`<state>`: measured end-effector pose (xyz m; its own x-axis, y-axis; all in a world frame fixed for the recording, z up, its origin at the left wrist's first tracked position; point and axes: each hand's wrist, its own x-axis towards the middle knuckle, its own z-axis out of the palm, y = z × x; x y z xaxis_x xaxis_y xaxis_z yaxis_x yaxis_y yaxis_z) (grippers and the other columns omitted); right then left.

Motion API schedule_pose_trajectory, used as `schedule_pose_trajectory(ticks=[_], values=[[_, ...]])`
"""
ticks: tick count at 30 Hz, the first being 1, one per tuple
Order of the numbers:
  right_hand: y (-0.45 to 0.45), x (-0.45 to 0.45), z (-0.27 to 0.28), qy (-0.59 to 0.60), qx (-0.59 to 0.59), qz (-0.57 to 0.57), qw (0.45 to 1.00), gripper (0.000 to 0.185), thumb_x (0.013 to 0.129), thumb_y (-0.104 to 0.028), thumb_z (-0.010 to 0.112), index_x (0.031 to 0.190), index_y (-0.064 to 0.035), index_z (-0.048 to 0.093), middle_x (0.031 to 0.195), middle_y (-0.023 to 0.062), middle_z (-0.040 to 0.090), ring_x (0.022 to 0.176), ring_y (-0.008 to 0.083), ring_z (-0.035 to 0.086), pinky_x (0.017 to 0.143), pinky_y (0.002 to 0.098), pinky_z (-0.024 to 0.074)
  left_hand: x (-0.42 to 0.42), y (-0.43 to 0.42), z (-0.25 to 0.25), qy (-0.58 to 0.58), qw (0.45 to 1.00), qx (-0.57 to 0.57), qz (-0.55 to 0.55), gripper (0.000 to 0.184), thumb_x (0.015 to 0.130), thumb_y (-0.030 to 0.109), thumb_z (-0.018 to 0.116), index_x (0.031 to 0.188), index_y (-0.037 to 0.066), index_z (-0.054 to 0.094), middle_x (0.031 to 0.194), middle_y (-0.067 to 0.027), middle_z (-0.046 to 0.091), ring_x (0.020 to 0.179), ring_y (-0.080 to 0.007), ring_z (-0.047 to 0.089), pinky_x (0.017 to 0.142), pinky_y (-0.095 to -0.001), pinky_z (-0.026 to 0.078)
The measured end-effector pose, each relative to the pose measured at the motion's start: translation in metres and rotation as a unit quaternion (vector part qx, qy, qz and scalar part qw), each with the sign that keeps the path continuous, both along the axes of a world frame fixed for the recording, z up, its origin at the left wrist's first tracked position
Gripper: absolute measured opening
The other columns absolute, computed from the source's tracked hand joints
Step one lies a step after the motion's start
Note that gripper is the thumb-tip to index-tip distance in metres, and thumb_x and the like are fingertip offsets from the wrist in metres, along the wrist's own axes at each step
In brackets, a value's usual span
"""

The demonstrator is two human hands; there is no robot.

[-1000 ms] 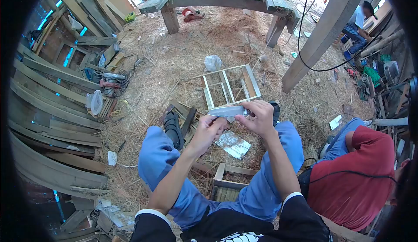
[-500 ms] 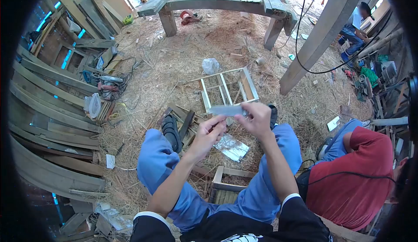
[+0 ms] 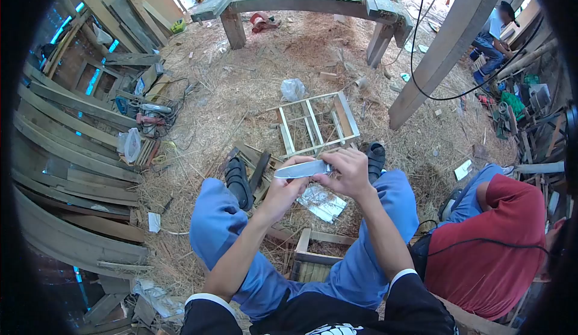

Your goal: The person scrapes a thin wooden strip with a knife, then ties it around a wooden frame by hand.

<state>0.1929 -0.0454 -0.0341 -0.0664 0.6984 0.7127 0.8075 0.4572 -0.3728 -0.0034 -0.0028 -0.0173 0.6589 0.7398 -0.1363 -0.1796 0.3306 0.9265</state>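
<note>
My right hand (image 3: pixel 348 172) is closed around the handle end of a knife (image 3: pixel 301 170), whose broad grey blade points left over my lap. Just below the blade is my left hand (image 3: pixel 283 197), its fingers curled and pressed together close to the lower edge. Whatever the left fingers hold, if anything, is hidden by the blade and the fingers. On the ground beyond the hands lies a light wooden frame (image 3: pixel 342 118) with several slats. Beneath the hands a crumpled silvery sheet (image 3: pixel 325 205) rests on the shavings.
A person in a red shirt (image 3: pixel 487 244) sits close on my right. Another person (image 3: pixel 494 37) works at the far right. A wooden post (image 3: pixel 448 52) and a heavy bench (image 3: pixel 301 5) stand ahead. Planks (image 3: pixel 78 154) line the left side, near power tools (image 3: pixel 150 115).
The knife has come down and toward me, its blade turned to show more of its flat face. Both hands have lowered slightly, and the right hand has shifted left.
</note>
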Motion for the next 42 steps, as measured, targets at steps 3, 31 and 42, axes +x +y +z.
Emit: schedule_pose_trajectory(ticks=[3,31,42], values=[[0.005,0.019,0.002,0.014,0.020,-0.059,0.998,0.037,0.073,-0.038,0.084,0.089,-0.0064,0.072,0.065,0.0062,0.064,0.056,0.0229,0.062,0.054,0.0352,0.0461,0.000,0.000,0.006,0.048,0.998,-0.020,0.022,0.020,0.104,0.014,0.052,0.121,0.007,0.059,0.082,0.0049,0.050,0.068,-0.0012,0.041,0.055,-0.0177,0.030],[0.005,0.002,-0.002,0.008,-0.019,0.016,1.000,0.038,0.074,-0.037,0.083,0.090,-0.0050,0.072,0.071,0.0070,0.068,0.062,0.0235,0.066,0.059,0.0348,0.0494,0.000,0.001,0.006,0.118,0.991,-0.060,-0.022,0.016,0.102,0.016,0.055,0.102,0.004,0.066,0.074,0.0034,0.052,0.056,-0.0019,0.038,0.048,-0.0207,0.027],[0.000,0.008,0.000,-0.006,-0.019,-0.003,1.000,0.040,0.073,-0.039,0.084,0.093,-0.0058,0.072,0.072,0.0057,0.068,0.065,0.0226,0.066,0.060,0.0350,0.0492,0.005,0.000,-0.003,0.111,0.994,0.020,0.010,0.024,0.099,0.007,0.056,0.122,0.002,0.063,0.077,0.0057,0.050,0.063,-0.0002,0.039,0.053,-0.0201,0.030]])
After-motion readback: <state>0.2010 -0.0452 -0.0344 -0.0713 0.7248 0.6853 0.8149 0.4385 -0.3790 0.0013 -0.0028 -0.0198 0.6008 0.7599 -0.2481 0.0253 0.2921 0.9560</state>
